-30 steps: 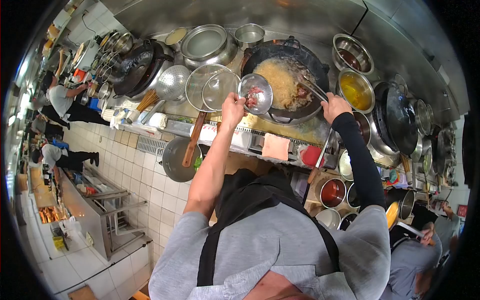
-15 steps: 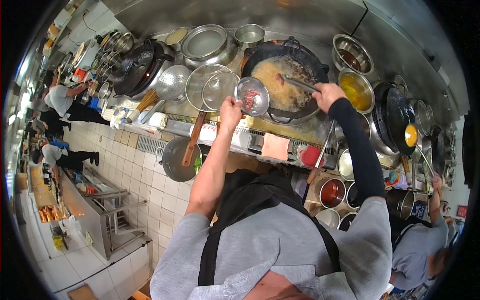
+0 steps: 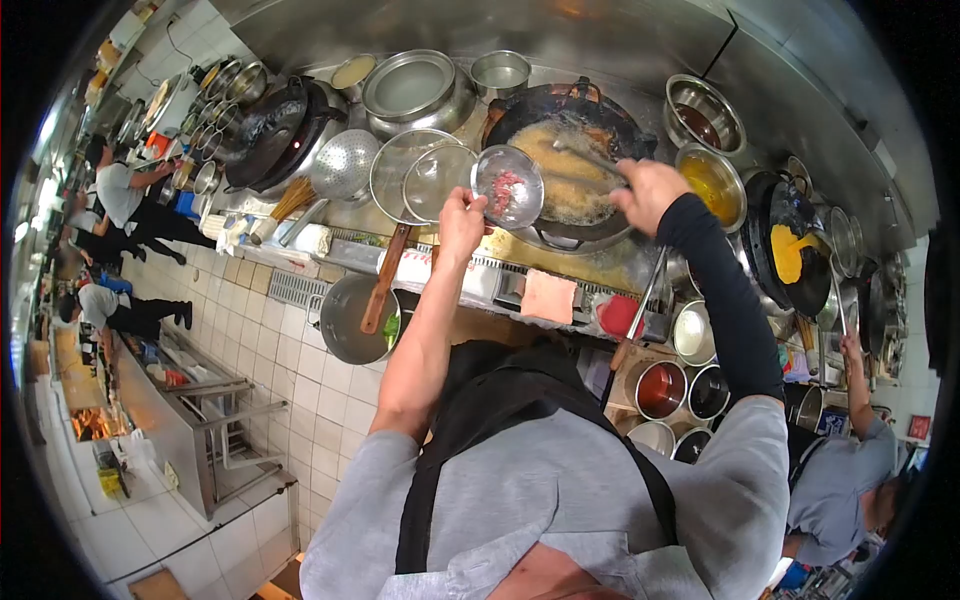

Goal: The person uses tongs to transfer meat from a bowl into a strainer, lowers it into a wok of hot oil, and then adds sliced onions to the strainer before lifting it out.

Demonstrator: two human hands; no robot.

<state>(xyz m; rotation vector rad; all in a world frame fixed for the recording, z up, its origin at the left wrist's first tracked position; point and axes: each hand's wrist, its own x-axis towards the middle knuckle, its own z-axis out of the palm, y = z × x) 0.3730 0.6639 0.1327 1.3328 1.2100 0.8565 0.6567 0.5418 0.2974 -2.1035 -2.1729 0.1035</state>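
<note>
My left hand point(image 3: 464, 226) grips the rim of a small metal bowl point(image 3: 522, 196) with pieces of reddish meat point(image 3: 505, 186) inside, tilted beside the wok. In my right hand point(image 3: 650, 195) is a metal utensil point(image 3: 590, 156), its far end over the wok; its tip is hard to make out there. The black wok point(image 3: 640, 139) holds bubbling yellowish oil point(image 3: 555, 165). Just left of the bowl lie round wire strainers point(image 3: 385, 180), one with a wooden handle point(image 3: 384, 290).
A perforated ladle point(image 3: 345, 165), a lidded pot point(image 3: 408, 85) and a bowl of yellow liquid point(image 3: 712, 178) stand around the wok. A grey pot point(image 3: 350, 320) is at lower left. At right a co-worker point(image 3: 845, 490) works at another wok; more people stand at left.
My right hand and its utensil have shifted slightly up and left over the wok. The small bowl has turned a little. At right, the co-worker's yellow egg-like food is now in their wok.
</note>
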